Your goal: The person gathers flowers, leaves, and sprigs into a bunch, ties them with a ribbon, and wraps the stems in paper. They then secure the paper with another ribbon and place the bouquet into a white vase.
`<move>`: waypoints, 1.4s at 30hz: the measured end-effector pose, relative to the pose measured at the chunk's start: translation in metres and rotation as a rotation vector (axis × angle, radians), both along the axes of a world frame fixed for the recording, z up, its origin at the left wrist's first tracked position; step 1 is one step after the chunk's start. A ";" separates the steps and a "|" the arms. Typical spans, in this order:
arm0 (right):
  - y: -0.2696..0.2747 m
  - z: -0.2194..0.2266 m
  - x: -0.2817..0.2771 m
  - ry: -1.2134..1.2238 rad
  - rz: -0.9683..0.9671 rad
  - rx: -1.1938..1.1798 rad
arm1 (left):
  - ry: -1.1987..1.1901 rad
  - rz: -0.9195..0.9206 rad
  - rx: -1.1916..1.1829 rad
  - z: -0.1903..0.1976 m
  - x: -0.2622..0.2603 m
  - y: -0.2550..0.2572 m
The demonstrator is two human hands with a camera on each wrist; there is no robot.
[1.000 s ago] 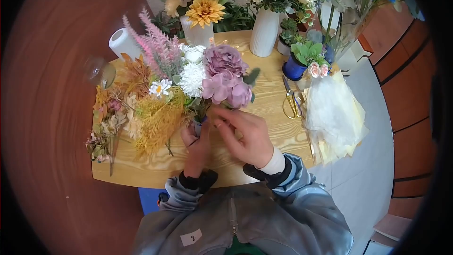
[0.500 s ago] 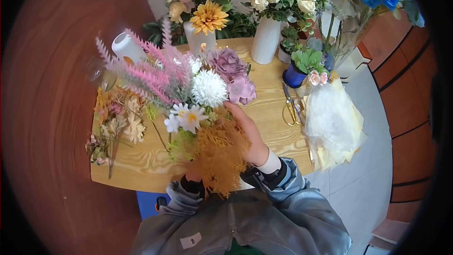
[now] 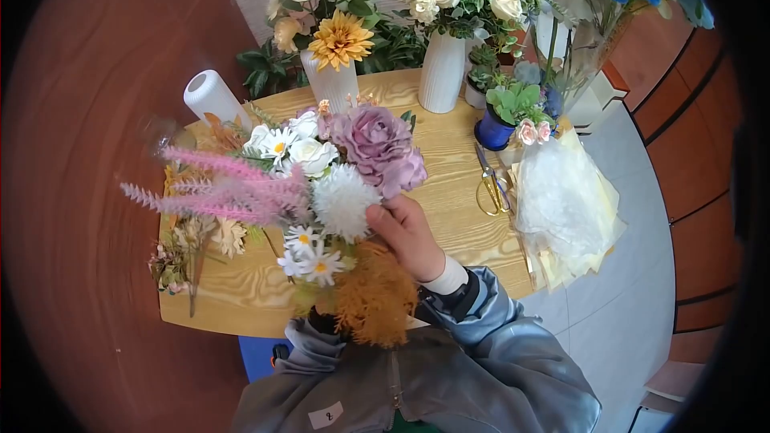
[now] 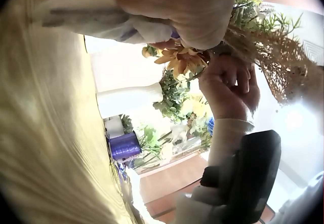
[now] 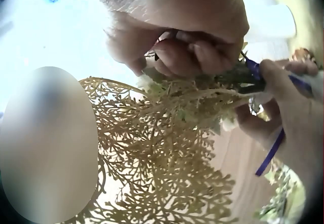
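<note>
My left hand (image 4: 177, 11) grips the stems of a mixed bouquet (image 3: 349, 200); from the head view the blossoms hide it. A blue-purple ribbon (image 5: 271, 153) hangs by its fingers. My right hand (image 3: 411, 236) has curled fingers at the bouquet's near right side, its thumb against a white pompom flower (image 3: 345, 200). In the right wrist view those fingers close round thin stems and greenery below the heads. Pink plumes (image 3: 233, 192) point left, a mauve rose (image 3: 373, 140) sits at the far side, and brown fern-like foliage (image 3: 373, 297) droops towards my jacket.
Loose dried-looking flowers (image 3: 188, 252) lie at the table's left. Gold-handled scissors (image 3: 489, 192) and a stack of wrapping sheets (image 3: 565, 208) lie on the right, near a blue pot (image 3: 493, 130). White vases (image 3: 441, 72) of flowers line the back; another white vase (image 3: 215, 98) stands back left.
The bouquet has tipped towards my body and turned, its pink plumes swinging left and down. My right hand has gone from the stems below up to beside the white pompom flower.
</note>
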State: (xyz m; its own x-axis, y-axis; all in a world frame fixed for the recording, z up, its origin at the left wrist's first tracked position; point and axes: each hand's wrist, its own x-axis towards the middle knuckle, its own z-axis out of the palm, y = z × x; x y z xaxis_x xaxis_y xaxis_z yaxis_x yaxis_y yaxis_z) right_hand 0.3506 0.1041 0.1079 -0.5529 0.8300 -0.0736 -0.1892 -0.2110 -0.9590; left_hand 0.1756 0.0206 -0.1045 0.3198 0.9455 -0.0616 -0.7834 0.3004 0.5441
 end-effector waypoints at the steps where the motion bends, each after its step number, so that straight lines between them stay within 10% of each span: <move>1: -0.001 -0.003 -0.002 0.000 0.001 -0.001 | 0.005 0.003 -0.004 0.004 -0.001 -0.002; 9: 0.006 -0.022 -0.015 0.120 -0.336 0.769 | 0.047 0.020 -0.037 0.046 0.016 0.010; 18: 0.007 0.012 0.013 -0.237 -0.092 0.627 | 0.075 0.059 -0.068 0.088 0.026 0.024; 24: 0.012 0.018 0.033 0.003 -0.481 0.779 | 0.507 0.600 0.377 0.095 0.032 0.055; 33: 0.010 0.047 0.034 -0.481 -0.271 1.129 | 1.165 0.926 0.524 0.089 0.028 0.061; 42: 0.008 0.045 0.037 -0.524 -0.333 1.194 | 0.972 0.929 0.538 0.110 0.031 0.065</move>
State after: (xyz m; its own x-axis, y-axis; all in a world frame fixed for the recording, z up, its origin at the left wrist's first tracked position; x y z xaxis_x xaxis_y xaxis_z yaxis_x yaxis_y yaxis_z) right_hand 0.3876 0.1122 0.1531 -0.4439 0.6229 0.6442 0.3751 0.7821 -0.4977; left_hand 0.2068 0.0861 0.0050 -0.3717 0.7623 0.5298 0.1600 -0.5095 0.8454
